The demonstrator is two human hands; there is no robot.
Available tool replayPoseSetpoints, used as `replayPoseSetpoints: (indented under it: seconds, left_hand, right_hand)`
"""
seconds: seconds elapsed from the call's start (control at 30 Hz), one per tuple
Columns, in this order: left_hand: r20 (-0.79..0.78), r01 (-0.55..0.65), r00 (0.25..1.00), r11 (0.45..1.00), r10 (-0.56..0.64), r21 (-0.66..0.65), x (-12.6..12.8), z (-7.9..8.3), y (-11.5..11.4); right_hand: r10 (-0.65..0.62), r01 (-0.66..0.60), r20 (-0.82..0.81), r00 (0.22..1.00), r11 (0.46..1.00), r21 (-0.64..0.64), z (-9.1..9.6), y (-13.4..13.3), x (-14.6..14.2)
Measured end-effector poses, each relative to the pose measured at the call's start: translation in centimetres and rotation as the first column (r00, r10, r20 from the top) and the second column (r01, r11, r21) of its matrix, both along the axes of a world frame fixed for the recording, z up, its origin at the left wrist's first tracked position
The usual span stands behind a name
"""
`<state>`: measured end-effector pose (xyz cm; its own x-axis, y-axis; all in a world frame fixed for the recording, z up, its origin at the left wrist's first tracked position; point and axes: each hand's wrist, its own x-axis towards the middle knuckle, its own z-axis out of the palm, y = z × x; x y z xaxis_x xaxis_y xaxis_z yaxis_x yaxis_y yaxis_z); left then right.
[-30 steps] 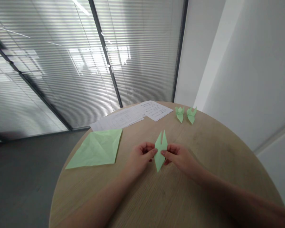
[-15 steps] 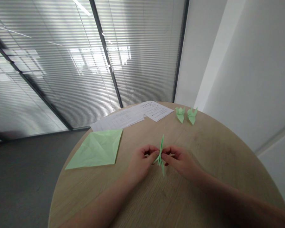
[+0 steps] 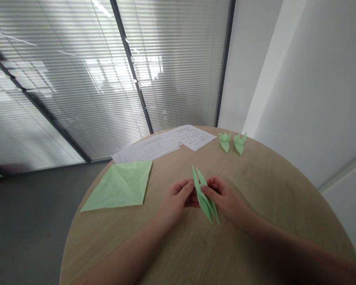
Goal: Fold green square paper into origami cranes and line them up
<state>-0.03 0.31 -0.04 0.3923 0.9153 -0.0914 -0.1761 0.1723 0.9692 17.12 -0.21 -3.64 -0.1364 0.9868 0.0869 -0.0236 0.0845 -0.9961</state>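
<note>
A half-folded green paper piece (image 3: 204, 194), long and pointed with two narrow tips at its far end, is held just above the round wooden table (image 3: 255, 221). My left hand (image 3: 178, 200) pinches its left side, fingers closed on the paper. My right hand (image 3: 225, 200) grips its right side with thumb and fingers. The piece is tilted, its lower point toward me and to the right.
A creased green square sheet (image 3: 118, 186) lies flat at the table's left. White printed papers (image 3: 166, 143) lie at the far edge. Two small folded green paper figures (image 3: 231, 141) stand at the far right. Glass walls with blinds rise behind; a white wall is on the right.
The folded piece was turned between both hands: from flat and facing me, through edge-on, to tilted with its lower point swung to the right. Both hands kept hold of it.
</note>
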Motion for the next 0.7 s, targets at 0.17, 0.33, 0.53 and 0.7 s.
replayPoseSetpoints:
  seconds: [0.17,0.33,0.53,0.7]
  left_hand:
    - [0.001,0.034,0.999,0.999,-0.034,0.039,-0.1,0.2,0.1]
    - [-0.092,-0.047,0.994,0.997,0.052,0.060,-0.4,0.1,0.5]
    - [-0.197,-0.077,0.975,0.988,0.103,0.136,-0.5,-0.1,0.8]
    - [-0.226,-0.165,0.948,0.954,0.223,0.250,-0.8,0.0,1.2]
  right_hand:
    - [-0.063,0.063,0.011,0.998,0.998,-0.011,0.3,0.1,0.2]
    - [-0.025,0.020,-0.077,0.997,0.998,-0.061,0.2,0.1,0.0]
    - [0.135,-0.155,-0.167,0.977,0.982,-0.109,0.0,0.2,-0.2]
    - [0.141,-0.165,-0.142,0.980,0.972,-0.170,0.7,-0.1,0.1]
